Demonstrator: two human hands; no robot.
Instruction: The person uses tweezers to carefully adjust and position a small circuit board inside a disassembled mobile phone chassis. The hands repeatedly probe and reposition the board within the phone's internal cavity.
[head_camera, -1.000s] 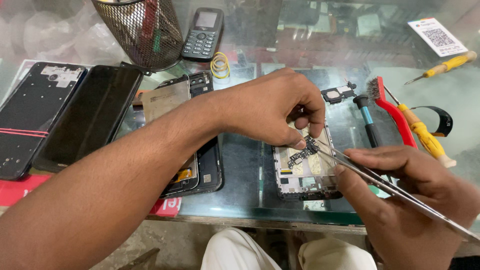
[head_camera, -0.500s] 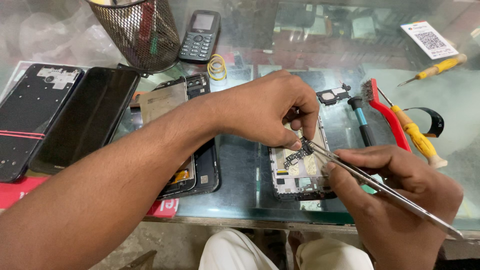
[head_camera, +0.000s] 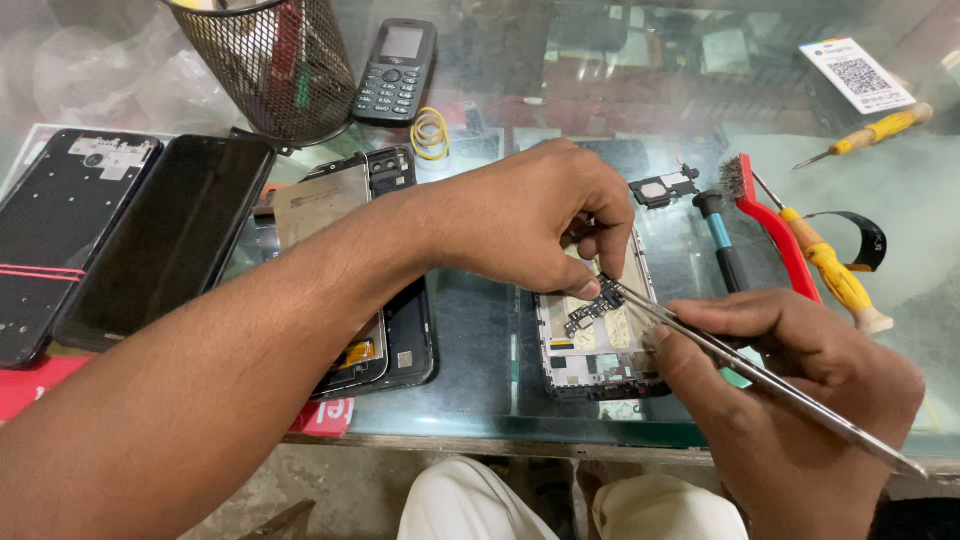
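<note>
An opened phone frame (head_camera: 592, 350) with bare inner parts lies on the glass counter (head_camera: 480, 330) near its front edge. My left hand (head_camera: 530, 215) reaches across from the left and pinches a small dark circuit part (head_camera: 590, 310) over that frame. My right hand (head_camera: 800, 400) grips long metal tweezers (head_camera: 760, 375), whose tips touch the same small part beside my left fingertips.
A second opened phone (head_camera: 375, 300) lies left of the frame, with two dark phone panels (head_camera: 165, 240) further left. A mesh cup (head_camera: 265, 60), a keypad phone (head_camera: 397, 70) and yellow bands (head_camera: 430, 130) sit behind. Red brush (head_camera: 775, 230), yellow screwdrivers (head_camera: 835, 275), a blue-handled tool (head_camera: 722, 245) lie to the right.
Both hands stayed over the opened frame. The tweezers' tips shifted slightly left and upward toward the left fingertips, and the view drifted a little.
</note>
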